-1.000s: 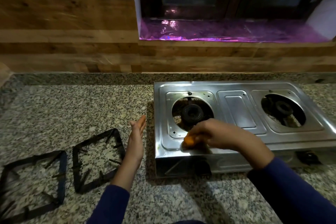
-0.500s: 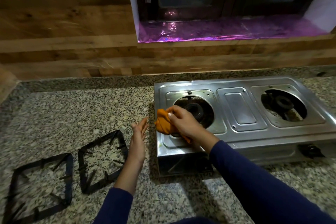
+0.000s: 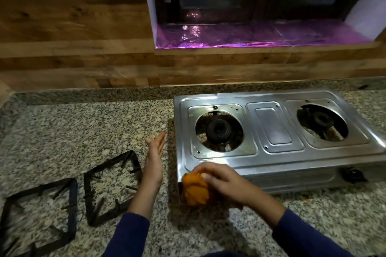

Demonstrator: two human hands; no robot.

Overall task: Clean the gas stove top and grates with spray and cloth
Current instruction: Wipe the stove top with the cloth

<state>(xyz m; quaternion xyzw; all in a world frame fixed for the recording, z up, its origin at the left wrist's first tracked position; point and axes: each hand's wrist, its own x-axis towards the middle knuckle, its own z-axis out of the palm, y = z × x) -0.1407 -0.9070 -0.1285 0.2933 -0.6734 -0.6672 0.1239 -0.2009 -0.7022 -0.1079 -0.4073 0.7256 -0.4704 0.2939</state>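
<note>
A steel two-burner gas stove (image 3: 273,131) sits on the granite counter, its grates off and both burners bare. My right hand (image 3: 221,181) grips a bunched orange cloth (image 3: 195,191) against the stove's front-left corner. My left hand (image 3: 154,160) hovers edge-on beside the stove's left side, fingers straight, holding nothing. Two black square grates lie on the counter to the left: one nearer the stove (image 3: 110,188), one at the far left (image 3: 39,217). No spray bottle is in view.
The granite counter (image 3: 83,131) runs back to a wood-panelled wall (image 3: 73,27). A window with a purple foil-lined sill (image 3: 261,37) is above the stove. A black control knob (image 3: 354,174) sticks out of the stove's front right.
My right hand has moved the cloth from the left burner rim down to the stove's front-left corner. My left hand has stayed beside the stove.
</note>
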